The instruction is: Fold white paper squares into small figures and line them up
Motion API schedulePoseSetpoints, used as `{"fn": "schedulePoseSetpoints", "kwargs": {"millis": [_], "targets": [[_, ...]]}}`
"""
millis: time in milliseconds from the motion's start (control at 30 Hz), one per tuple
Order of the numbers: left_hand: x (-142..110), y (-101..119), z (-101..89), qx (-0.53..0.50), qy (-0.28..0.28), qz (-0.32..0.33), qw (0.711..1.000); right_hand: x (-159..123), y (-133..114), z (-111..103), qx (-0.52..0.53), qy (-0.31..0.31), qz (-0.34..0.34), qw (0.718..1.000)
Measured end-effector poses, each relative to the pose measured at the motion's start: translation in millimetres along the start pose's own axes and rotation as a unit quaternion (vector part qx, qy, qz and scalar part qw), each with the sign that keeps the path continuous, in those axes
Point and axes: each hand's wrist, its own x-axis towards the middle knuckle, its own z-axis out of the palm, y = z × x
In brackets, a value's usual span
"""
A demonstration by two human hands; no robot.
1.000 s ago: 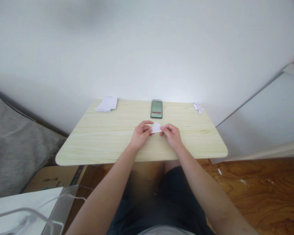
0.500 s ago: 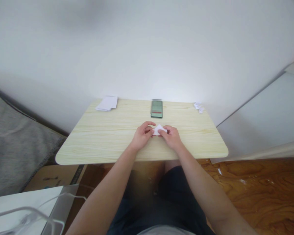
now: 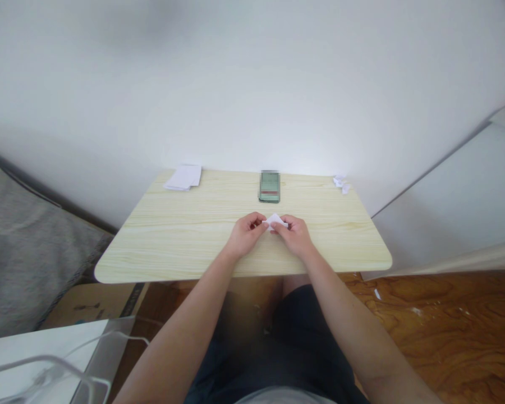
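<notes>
A small piece of folded white paper (image 3: 275, 218), with a pointed top, is held between both hands above the pale wooden table (image 3: 185, 235). My left hand (image 3: 246, 233) pinches its left side, thumb on top and fingers curled behind. On the other side, my right hand (image 3: 294, 231) grips the paper with its thumb pressed across the front. Fingers and thumbs cover the paper's lower part and both its ends. Just beyond the hands lies a phone (image 3: 270, 188) with a greenish screen.
A stack of white paper sheets (image 3: 184, 177) lies at the table's back left, and crumpled white paper (image 3: 340, 184) at the back right. Behind the table stands a white wall (image 3: 252, 84). A white surface with cables (image 3: 46, 359) and a cardboard box (image 3: 88, 306) are at lower left.
The folded paper and my right hand have shifted slightly right and toward me. My right thumb has slid inward over the paper, and my left fingers have curled in closer.
</notes>
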Motion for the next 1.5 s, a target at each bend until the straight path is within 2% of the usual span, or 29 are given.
{"fn": "schedulePoseSetpoints", "kwargs": {"millis": [233,500,733,1000,1233,1500], "targets": [[-1.4,8.5,0.5,0.014,-0.002,0.001,1.0,0.5,-1.1,-1.0,0.01,-0.005,-0.003,1.0],[1.3,1.7,-2.3,-0.05,0.031,-0.006,0.998,-1.3,-0.8,-1.5,-0.003,-0.023,-0.003,1.0],[-0.3,5.1,-4.5,-0.058,-0.011,-0.013,0.998,-1.7,-0.6,-2.2,-0.036,0.003,-0.012,0.999],[-2.3,11.8,-2.3,-0.054,0.014,0.002,0.998,-1.3,-1.6,-2.6,-0.056,-0.008,-0.025,0.998],[0.1,6.7,-2.9,-0.056,0.061,0.025,0.996,0.0,-1.0,-2.1,0.004,0.006,-0.014,1.0],[-1.1,7.8,0.5,-0.107,0.033,-0.012,0.994,1.2,-2.2,-4.4,0.032,0.022,-0.011,0.999]]}}
